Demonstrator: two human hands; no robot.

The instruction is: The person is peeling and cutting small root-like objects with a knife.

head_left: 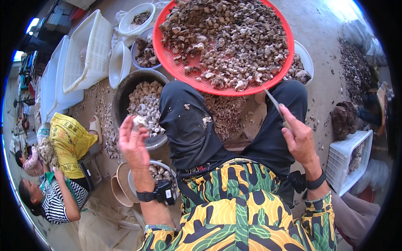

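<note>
Off-white lump (140, 121), knobbly and irregular, sits at the fingertips of your left hand (133, 141), toward the left of the view. Your thumb and fingers pinch it from below, leaving its upper part exposed; it shows too small for you to read a clear long axis. Beyond it, as you look down, lies the black basin (120, 98) with its pale lumps (146, 100); how high your hand hangs above them, you cannot tell from one view. Going right, your dark trousers (188, 129) fill the middle, both knees bent. Past the knees, the red mesh tray (178, 69) carries a broad heap of brownish-grey pieces (234, 42). On the right, the knife (274, 101) slants, its long axis running from your right hand (299, 140) away from you and leftward, so its point overlaps the tray's near rim; whether it touches there is unclear. Your right thumb and forefinger close on its handle. What seems to count is the gap between lump and blade: the lump lies to the left of the knife, well apart across your lap, with your left hand at it, while the blade points toward the tray rather than at the lump.
</note>
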